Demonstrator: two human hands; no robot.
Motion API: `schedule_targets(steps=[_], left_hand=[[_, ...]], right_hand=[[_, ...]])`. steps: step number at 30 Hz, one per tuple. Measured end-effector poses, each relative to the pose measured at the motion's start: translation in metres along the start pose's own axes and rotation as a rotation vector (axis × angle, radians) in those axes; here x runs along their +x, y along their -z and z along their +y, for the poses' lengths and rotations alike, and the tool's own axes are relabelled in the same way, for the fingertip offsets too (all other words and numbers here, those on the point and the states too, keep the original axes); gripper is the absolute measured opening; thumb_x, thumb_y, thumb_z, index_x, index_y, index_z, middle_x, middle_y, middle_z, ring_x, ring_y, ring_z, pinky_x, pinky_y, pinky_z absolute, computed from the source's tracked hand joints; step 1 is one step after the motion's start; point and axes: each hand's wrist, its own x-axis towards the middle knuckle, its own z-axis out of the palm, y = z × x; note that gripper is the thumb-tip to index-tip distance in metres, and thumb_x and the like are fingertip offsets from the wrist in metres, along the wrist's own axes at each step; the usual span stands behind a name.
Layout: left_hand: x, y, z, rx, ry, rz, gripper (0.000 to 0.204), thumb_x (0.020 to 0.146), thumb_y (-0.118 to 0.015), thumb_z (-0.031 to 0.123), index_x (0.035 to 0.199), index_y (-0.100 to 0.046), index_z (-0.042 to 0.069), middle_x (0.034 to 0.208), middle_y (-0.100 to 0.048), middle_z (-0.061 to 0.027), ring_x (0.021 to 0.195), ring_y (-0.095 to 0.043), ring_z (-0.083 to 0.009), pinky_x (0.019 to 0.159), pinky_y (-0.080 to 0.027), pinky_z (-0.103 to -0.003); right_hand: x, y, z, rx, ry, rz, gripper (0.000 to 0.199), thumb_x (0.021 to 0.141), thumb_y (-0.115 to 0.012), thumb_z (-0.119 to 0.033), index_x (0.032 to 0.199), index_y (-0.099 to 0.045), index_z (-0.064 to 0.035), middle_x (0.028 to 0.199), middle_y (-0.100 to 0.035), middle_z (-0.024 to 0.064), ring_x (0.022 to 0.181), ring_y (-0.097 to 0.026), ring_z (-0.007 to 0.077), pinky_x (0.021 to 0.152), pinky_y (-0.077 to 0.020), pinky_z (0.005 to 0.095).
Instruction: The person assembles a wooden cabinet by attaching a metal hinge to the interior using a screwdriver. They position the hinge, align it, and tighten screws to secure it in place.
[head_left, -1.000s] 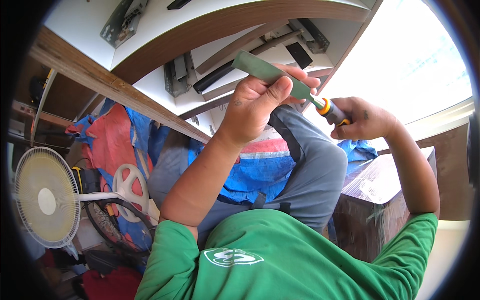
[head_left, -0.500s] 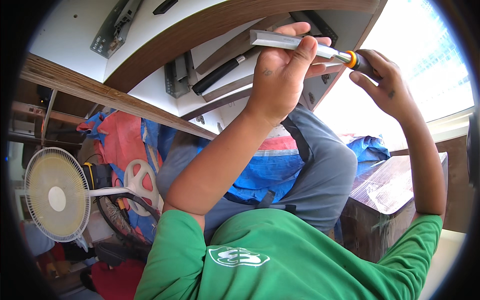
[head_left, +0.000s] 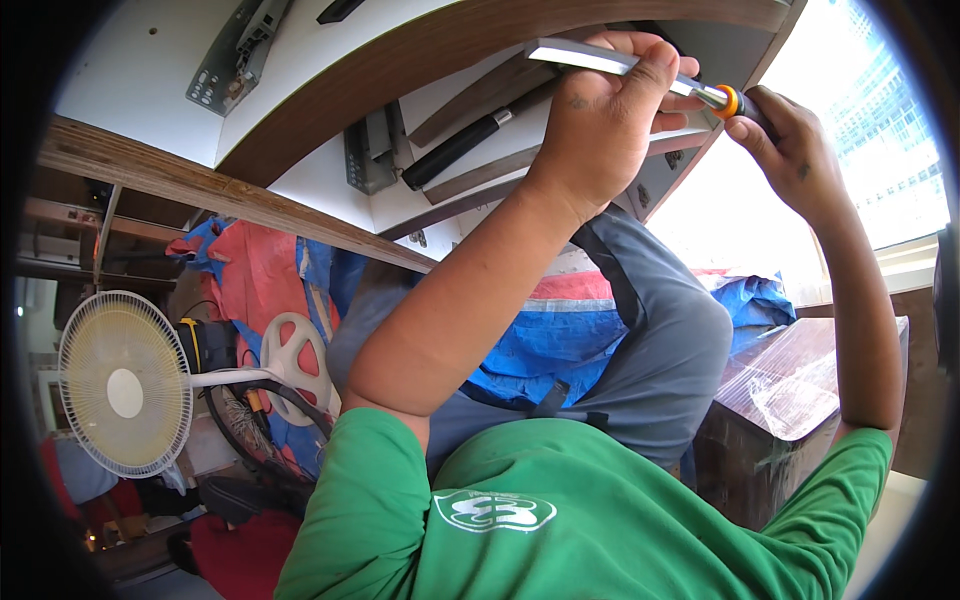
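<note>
A wood chisel [head_left: 590, 56] with a broad steel blade and a dark handle ringed in orange is held up between my hands. My right hand [head_left: 785, 140] wraps round its handle. My left hand [head_left: 610, 110] pinches the blade between thumb and fingers, and the blade's square end sticks out to the left. Beneath it lies a black-handled tool [head_left: 458, 150] in the white cabinet compartment; its far end passes behind my left hand. Dark wooden strips [head_left: 480, 95] rest beside that tool.
The cabinet's curved brown edge [head_left: 330, 110] runs across the top, with metal brackets [head_left: 235, 60] inside. A white fan [head_left: 125, 393] stands at the left. Blue and red tarpaulin [head_left: 545, 345] spreads around my legs. A plastic-wrapped box [head_left: 775, 385] sits at the right, below a bright window [head_left: 870, 130].
The chisel and both hands have shifted slightly right and up in the picture, and the whole view has moved a little. My grip on the blade looks more closed.
</note>
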Motion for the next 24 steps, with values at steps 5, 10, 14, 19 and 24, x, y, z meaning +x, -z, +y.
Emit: schedule_targets(steps=[5, 10, 14, 19, 24], left_hand=[[-0.001, -0.001, 0.001, 0.004, 0.02, 0.047, 0.022, 0.105, -0.055, 0.024, 0.116, -0.053, 0.004, 0.12, -0.069, -0.0236, 0.104, -0.072, -0.0295, 0.094, -0.059, -0.039], [0.0, -0.002, 0.005, -0.039, 0.079, 0.107, 0.021, 0.102, -0.053, 0.021, 0.112, -0.051, 0.002, 0.113, -0.071, -0.0255, 0.101, -0.073, -0.0304, 0.09, -0.061, -0.04], [-0.003, -0.003, 0.008, -0.032, 0.126, 0.118, 0.02, 0.102, -0.05, 0.019, 0.109, -0.051, 0.001, 0.111, -0.07, -0.0279, 0.097, -0.074, -0.0324, 0.084, -0.064, -0.042], [0.002, -0.009, 0.003, -0.074, 0.133, 0.149, 0.021, 0.1, -0.051, 0.016, 0.11, -0.048, -0.002, 0.106, -0.069, -0.0307, 0.095, -0.074, -0.0373, 0.081, -0.065, -0.047], [0.006, -0.012, 0.0, -0.095, 0.08, 0.07, 0.022, 0.099, -0.05, 0.014, 0.11, -0.045, -0.004, 0.104, -0.066, -0.0331, 0.094, -0.073, -0.0416, 0.08, -0.065, -0.049]], right_hand=[[0.001, -0.004, -0.01, -0.034, 0.024, 0.026, 0.057, 0.096, -0.061, -0.059, 0.09, -0.062, -0.0016, 0.065, -0.054, 0.0115, 0.056, -0.053, 0.0224, 0.054, -0.0419, 0.0347], [-0.002, -0.009, -0.016, -0.01, -0.025, 0.016, 0.056, 0.096, -0.062, -0.057, 0.084, -0.059, -0.0026, 0.064, -0.053, 0.0119, 0.056, -0.053, 0.0233, 0.054, -0.0415, 0.0369], [-0.005, -0.016, -0.02, 0.03, -0.085, -0.021, 0.056, 0.096, -0.062, -0.058, 0.088, -0.061, -0.0021, 0.065, -0.055, 0.013, 0.056, -0.052, 0.0235, 0.054, -0.0416, 0.0368], [-0.006, -0.015, -0.017, 0.053, -0.09, -0.019, 0.055, 0.098, -0.061, -0.054, 0.088, -0.062, -0.0005, 0.067, -0.056, 0.0123, 0.058, -0.054, 0.0227, 0.055, -0.0412, 0.0363], [-0.006, -0.012, -0.011, 0.125, -0.053, 0.008, 0.052, 0.099, -0.062, -0.05, 0.085, -0.061, 0.0001, 0.067, -0.055, 0.0112, 0.058, -0.052, 0.0217, 0.055, -0.0404, 0.0361]])
